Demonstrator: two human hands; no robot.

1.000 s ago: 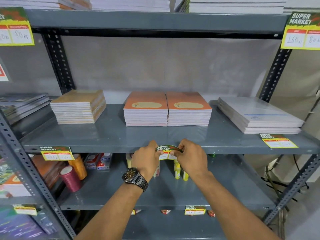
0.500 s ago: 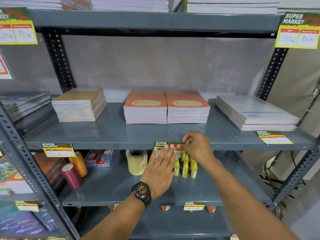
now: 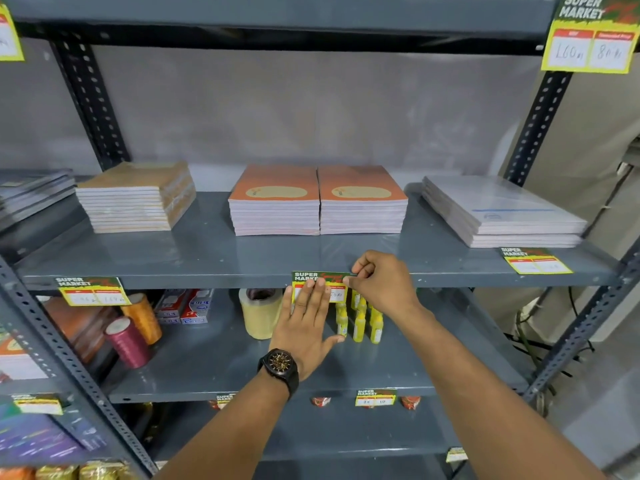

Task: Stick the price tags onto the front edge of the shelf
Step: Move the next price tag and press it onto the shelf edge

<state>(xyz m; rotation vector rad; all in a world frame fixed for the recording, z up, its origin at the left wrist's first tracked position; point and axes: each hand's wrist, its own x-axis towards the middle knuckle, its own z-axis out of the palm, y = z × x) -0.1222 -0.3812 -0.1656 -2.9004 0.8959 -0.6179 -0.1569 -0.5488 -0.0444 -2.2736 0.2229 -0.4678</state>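
On the grey shelf (image 3: 207,258), the flat, spread left hand (image 3: 306,320) presses the price tag (image 3: 320,285) against the near front edge while the right hand (image 3: 381,285) pinches its right corner. Next, probably, smoothing it down rightward.

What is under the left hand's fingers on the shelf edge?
The left hand lies flat, fingers on the price tag at the shelf's front edge. The tag's green header and right price box show; its left price box is covered. The right hand pinches the tag's top right corner.
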